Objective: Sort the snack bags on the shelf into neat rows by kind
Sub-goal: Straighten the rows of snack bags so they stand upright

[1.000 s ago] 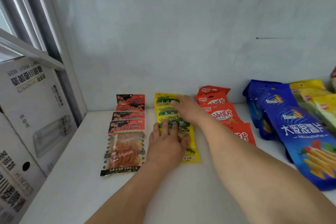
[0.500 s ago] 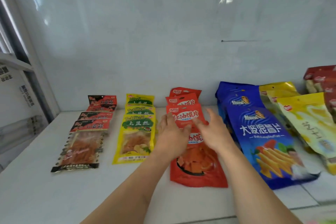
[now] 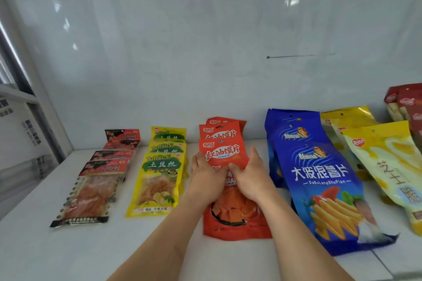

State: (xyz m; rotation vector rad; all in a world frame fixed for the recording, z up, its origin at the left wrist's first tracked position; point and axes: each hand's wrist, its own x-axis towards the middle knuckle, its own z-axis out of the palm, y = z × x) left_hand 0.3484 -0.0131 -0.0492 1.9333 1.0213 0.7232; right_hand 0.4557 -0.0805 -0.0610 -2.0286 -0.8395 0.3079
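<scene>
Snack bags lie in rows on a white shelf (image 3: 41,248). From the left come black-and-red bags (image 3: 84,201), yellow bags (image 3: 159,180), orange-red bags (image 3: 230,219), big blue bags (image 3: 319,173) and pale yellow bags (image 3: 388,162). My left hand (image 3: 205,178) and my right hand (image 3: 252,175) meet over the orange-red row. Together they pinch the lower edge of one orange-red bag (image 3: 222,151), with their thumbs on its front. Below them, the front bag of that row is partly covered by my wrists.
Dark red bags (image 3: 408,102) stand at the far right edge. A white back wall (image 3: 205,64) closes the shelf behind the rows. A metal upright (image 3: 38,98) and cardboard boxes (image 3: 20,134) are on the left. The shelf's front strip is bare.
Both hands left the yellow row and moved right to the orange-red row, then closed on one orange-red bag. The view has swung to the right.
</scene>
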